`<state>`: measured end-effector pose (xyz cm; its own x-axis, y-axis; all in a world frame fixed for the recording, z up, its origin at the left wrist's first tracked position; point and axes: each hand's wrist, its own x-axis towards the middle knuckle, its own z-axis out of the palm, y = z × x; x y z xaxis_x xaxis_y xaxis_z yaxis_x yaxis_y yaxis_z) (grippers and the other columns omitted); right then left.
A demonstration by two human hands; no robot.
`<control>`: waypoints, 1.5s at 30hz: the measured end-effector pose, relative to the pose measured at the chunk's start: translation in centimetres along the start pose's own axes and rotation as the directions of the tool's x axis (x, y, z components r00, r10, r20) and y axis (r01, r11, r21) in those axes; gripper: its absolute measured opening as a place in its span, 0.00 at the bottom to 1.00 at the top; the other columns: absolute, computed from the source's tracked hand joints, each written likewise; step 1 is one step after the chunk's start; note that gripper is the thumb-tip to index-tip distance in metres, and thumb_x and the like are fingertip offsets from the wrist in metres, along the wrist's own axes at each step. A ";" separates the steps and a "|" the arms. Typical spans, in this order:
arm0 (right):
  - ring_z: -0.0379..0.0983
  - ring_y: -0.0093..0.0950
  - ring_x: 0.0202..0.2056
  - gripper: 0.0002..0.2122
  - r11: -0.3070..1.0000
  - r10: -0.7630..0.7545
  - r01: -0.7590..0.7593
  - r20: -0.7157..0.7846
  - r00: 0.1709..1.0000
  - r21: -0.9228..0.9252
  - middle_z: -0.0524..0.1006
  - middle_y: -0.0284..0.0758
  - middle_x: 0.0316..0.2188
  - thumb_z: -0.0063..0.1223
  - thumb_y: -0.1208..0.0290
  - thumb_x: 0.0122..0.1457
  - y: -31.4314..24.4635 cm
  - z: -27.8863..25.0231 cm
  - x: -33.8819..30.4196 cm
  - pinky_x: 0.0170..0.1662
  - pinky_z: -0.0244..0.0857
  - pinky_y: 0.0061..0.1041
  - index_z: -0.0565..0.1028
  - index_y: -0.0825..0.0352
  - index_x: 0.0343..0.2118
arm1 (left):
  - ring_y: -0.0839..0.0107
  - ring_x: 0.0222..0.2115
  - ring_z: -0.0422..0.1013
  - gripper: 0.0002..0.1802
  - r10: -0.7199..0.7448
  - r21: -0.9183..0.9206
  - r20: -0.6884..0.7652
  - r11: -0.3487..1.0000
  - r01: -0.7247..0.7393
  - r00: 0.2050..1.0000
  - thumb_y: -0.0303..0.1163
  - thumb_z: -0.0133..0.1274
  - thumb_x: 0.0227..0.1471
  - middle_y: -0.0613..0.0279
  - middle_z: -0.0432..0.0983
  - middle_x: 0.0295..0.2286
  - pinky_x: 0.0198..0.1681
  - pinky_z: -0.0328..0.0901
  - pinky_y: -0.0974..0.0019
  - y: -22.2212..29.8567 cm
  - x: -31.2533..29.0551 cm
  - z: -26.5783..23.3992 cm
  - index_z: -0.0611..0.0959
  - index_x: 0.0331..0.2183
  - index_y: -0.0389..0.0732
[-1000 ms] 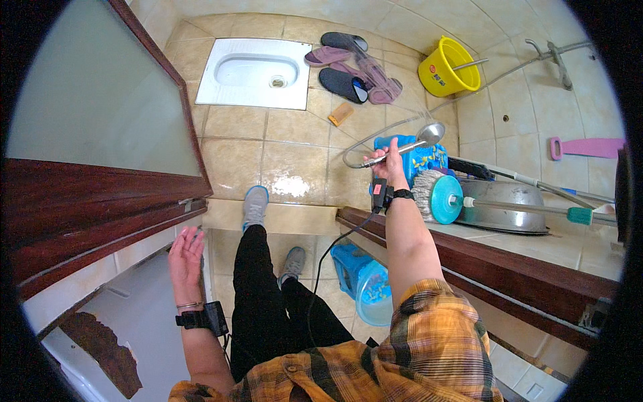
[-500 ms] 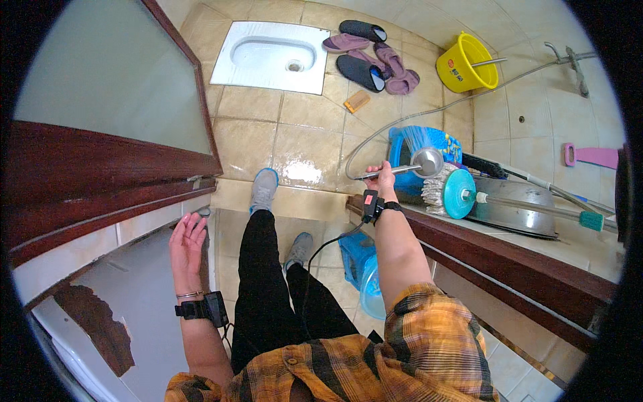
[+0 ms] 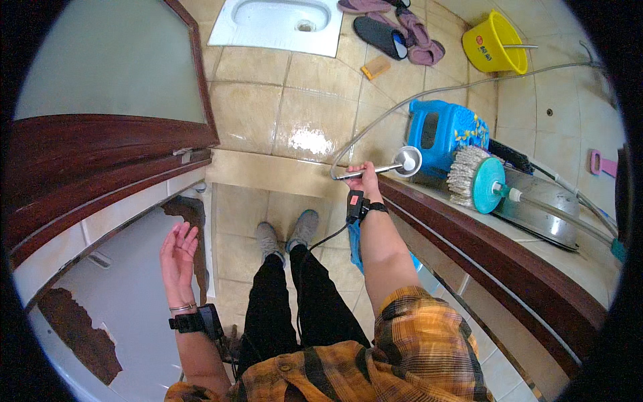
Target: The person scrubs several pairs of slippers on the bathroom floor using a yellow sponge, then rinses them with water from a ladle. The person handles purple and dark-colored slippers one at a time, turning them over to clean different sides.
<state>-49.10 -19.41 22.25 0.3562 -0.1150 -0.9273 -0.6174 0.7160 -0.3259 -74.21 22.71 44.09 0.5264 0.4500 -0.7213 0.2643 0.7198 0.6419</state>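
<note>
In my right hand (image 3: 364, 179) is the handle of a chrome shower head (image 3: 408, 161), whose round head points out to the right. Its grey hose (image 3: 429, 94) loops from the handle up toward the wall at the far right. No water spray shows from the head. Fingers close around the handle near its hose end. My left hand (image 3: 178, 251) is raised at the left with palm up and fingers loosely spread, holding nothing. Below it is a white surface (image 3: 134, 268) with brown peeled patches. A blue plastic stool (image 3: 429, 137) stands just beyond the shower head.
A mop (image 3: 487, 184) and a metal basin (image 3: 539, 214) lie to the right behind the dark door frame (image 3: 495, 275). Farther off are a yellow bucket (image 3: 491, 47), slippers (image 3: 380, 37), an orange-brown block (image 3: 376, 67) and a squat toilet (image 3: 274, 27). A frosted door (image 3: 114, 151) stands left.
The spray from the shower head has stopped. My forward foot has come back beside the other, behind the threshold, and the view has shifted back. My right hand still grips the handle.
</note>
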 end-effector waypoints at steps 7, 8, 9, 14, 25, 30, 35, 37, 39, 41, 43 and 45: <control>0.65 0.30 0.22 0.10 0.993 0.094 -0.098 0.064 0.994 0.060 0.64 0.31 0.17 0.44 0.70 0.58 3.6 -0.9 1.0 0.31 0.70 0.34 0.61 0.61 0.20 | 0.57 0.47 0.72 0.21 -0.072 0.013 0.013 0.997 0.072 0.997 0.35 0.47 0.61 0.50 0.74 0.47 0.47 0.69 0.63 -2.8 1.2 -1.7 0.73 0.51 0.33; 0.66 0.31 0.22 0.10 0.992 0.115 -0.119 0.092 0.989 0.037 0.65 0.31 0.17 0.45 0.69 0.58 4.1 -0.8 0.9 0.31 0.70 0.35 0.62 0.61 0.20 | 0.57 0.47 0.72 0.21 -0.073 0.010 0.023 0.997 0.073 0.997 0.35 0.48 0.61 0.50 0.74 0.47 0.47 0.69 0.63 -2.9 1.2 -2.0 0.73 0.51 0.33; 0.66 0.31 0.22 0.10 0.991 0.133 -0.135 0.090 0.987 0.019 0.65 0.31 0.17 0.45 0.69 0.57 4.6 -0.7 0.8 0.31 0.71 0.36 0.62 0.61 0.20 | 0.57 0.47 0.72 0.21 -0.082 0.005 -0.001 0.997 0.082 0.997 0.35 0.48 0.60 0.50 0.75 0.47 0.47 0.69 0.64 -3.0 1.1 -2.2 0.73 0.51 0.33; 0.71 0.33 0.25 0.10 0.980 0.175 -0.161 0.127 0.976 -0.114 0.67 0.30 0.16 0.45 0.69 0.55 6.3 0.2 0.2 0.33 0.70 0.42 0.62 0.58 0.18 | 0.58 0.47 0.73 0.21 -0.086 0.008 -0.007 0.996 0.087 0.996 0.35 0.49 0.59 0.51 0.75 0.46 0.47 0.68 0.64 -3.0 1.0 -3.3 0.73 0.51 0.34; 0.71 0.29 0.21 0.07 0.743 0.132 0.025 0.183 0.974 -0.669 0.68 0.31 0.16 0.47 0.67 0.54 4.5 3.7 -2.1 0.24 0.66 0.34 0.67 0.61 0.24 | 0.59 0.46 0.73 0.20 -0.064 -0.016 -0.008 0.998 0.064 0.998 0.35 0.50 0.59 0.52 0.75 0.47 0.47 0.67 0.63 -2.9 0.1 -5.8 0.74 0.50 0.35; 0.72 0.29 0.21 0.09 0.126 -0.061 0.247 0.241 0.969 -0.961 0.72 0.33 0.18 0.48 0.65 0.54 2.4 5.5 -2.9 0.26 0.67 0.32 0.71 0.64 0.22 | 0.58 0.47 0.72 0.21 -0.044 -0.046 0.017 0.998 0.045 0.999 0.36 0.49 0.60 0.52 0.74 0.47 0.48 0.67 0.63 -3.0 -0.5 -6.2 0.74 0.51 0.35; 0.79 0.41 0.29 0.20 -0.461 -0.048 0.332 0.396 0.917 -0.823 0.79 0.52 0.27 0.55 0.58 0.51 1.9 7.7 -3.1 0.35 0.73 0.36 0.77 0.78 0.30 | 0.58 0.48 0.71 0.22 -0.032 -0.042 0.030 0.999 0.033 0.999 0.38 0.48 0.60 0.52 0.74 0.47 0.49 0.66 0.62 -3.3 -1.1 -6.3 0.73 0.52 0.35; 0.78 0.44 0.36 0.20 -0.631 -0.047 0.334 0.464 0.885 -0.700 0.78 0.52 0.33 0.56 0.57 0.51 2.5 8.8 -3.6 0.41 0.71 0.37 0.78 0.74 0.33 | 0.58 0.48 0.71 0.22 -0.030 -0.060 0.030 0.998 0.032 0.999 0.37 0.49 0.60 0.52 0.74 0.47 0.49 0.66 0.62 -3.4 -1.4 -6.2 0.73 0.52 0.35; 0.78 0.43 0.33 0.18 -0.720 -0.045 0.362 0.561 0.827 -0.592 0.79 0.52 0.31 0.54 0.58 0.51 3.1 9.9 -4.4 0.39 0.71 0.37 0.79 0.73 0.30 | 0.58 0.48 0.71 0.22 -0.028 -0.089 0.018 0.996 0.029 0.999 0.37 0.49 0.59 0.52 0.74 0.47 0.48 0.66 0.62 -3.5 -1.8 -5.8 0.73 0.51 0.35; 0.77 0.45 0.38 0.17 -0.743 -0.051 0.344 0.561 0.826 -0.574 0.79 0.51 0.34 0.55 0.57 0.52 3.8 11.2 -5.4 0.44 0.70 0.40 0.80 0.70 0.32 | 0.58 0.47 0.71 0.22 -0.028 -0.077 0.011 0.997 0.028 1.000 0.37 0.49 0.59 0.52 0.74 0.47 0.48 0.66 0.62 -3.4 -2.1 -5.5 0.73 0.51 0.35; 0.77 0.45 0.38 0.17 -0.768 -0.030 0.369 0.605 0.796 -0.524 0.79 0.50 0.33 0.54 0.57 0.52 4.4 12.7 -6.3 0.44 0.71 0.39 0.80 0.70 0.32 | 0.58 0.47 0.72 0.22 -0.022 -0.081 0.016 0.996 0.023 1.000 0.37 0.49 0.59 0.52 0.74 0.46 0.48 0.66 0.62 -3.3 -2.3 -5.1 0.73 0.51 0.35; 0.77 0.45 0.37 0.16 -0.812 0.031 0.391 0.636 0.771 -0.434 0.79 0.48 0.33 0.55 0.58 0.52 4.8 14.1 -7.2 0.43 0.71 0.39 0.80 0.68 0.32 | 0.58 0.47 0.72 0.22 -0.011 -0.090 0.014 0.996 0.012 1.000 0.37 0.49 0.59 0.52 0.74 0.46 0.48 0.66 0.62 -3.3 -2.6 -4.7 0.73 0.51 0.35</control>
<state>-44.74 -5.43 29.91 0.7015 0.3715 -0.6083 0.3358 -0.9250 -0.1777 -80.22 21.64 42.58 0.5345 0.4351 -0.7245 0.1967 0.7697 0.6073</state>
